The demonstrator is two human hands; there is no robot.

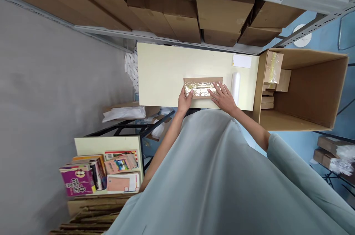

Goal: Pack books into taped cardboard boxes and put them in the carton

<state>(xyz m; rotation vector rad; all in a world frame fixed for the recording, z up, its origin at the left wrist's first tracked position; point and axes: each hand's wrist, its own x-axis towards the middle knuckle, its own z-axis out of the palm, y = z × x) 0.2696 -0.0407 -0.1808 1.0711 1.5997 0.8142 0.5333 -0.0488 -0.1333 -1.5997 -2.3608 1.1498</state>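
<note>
A flat cardboard parcel [203,87] with shiny clear tape across its top lies near the front edge of a cream table [163,76]. My left hand [184,101] grips its left end, thumb on top and fingers at the side. On the parcel's right part rests my right hand [223,97], palm down with the fingers spread over the tape. Just right of that hand lies a white roll [235,87], its material unclear. Behind the roll is a white label or paper slip [242,61].
At the table's right end stands a large open carton [313,94] with several small taped boxes [273,67] inside. A shelf of brown cartons [222,13] runs along the back. Books [79,179] sit on a side table at left, below a box of white bags [124,113].
</note>
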